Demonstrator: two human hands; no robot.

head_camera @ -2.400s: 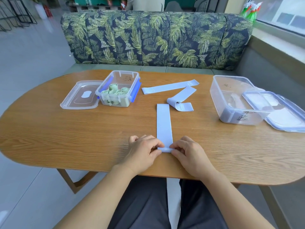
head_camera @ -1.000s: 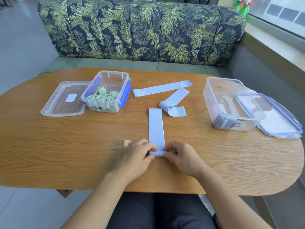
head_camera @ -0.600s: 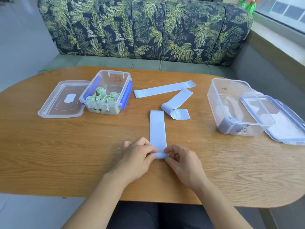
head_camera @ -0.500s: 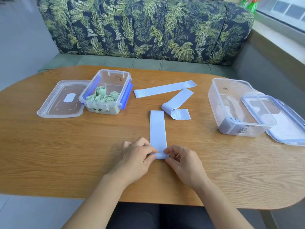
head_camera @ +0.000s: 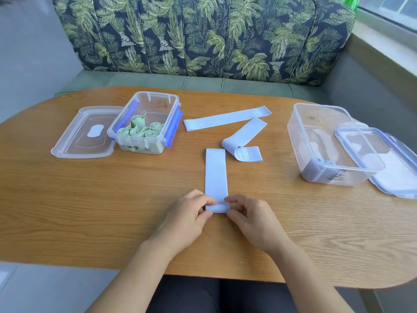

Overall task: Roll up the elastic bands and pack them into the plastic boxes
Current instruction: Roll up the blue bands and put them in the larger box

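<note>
We are looking down over an oval wooden table, its grain running side to side. At twelve o'clock a sofa is standing just behind it, its backrest showing green palm leaves on dark cloth and its seat cushion a plain grey-green. At two o'clock a window is letting in daylight above a pale sill, and a grey wall is running down beneath it. At ten o'clock a pale floor is catching soft light, and we are seeing more of it at seven o'clock.

Bare left hand and right hand, bare forearms, dark grey trousers.
</note>
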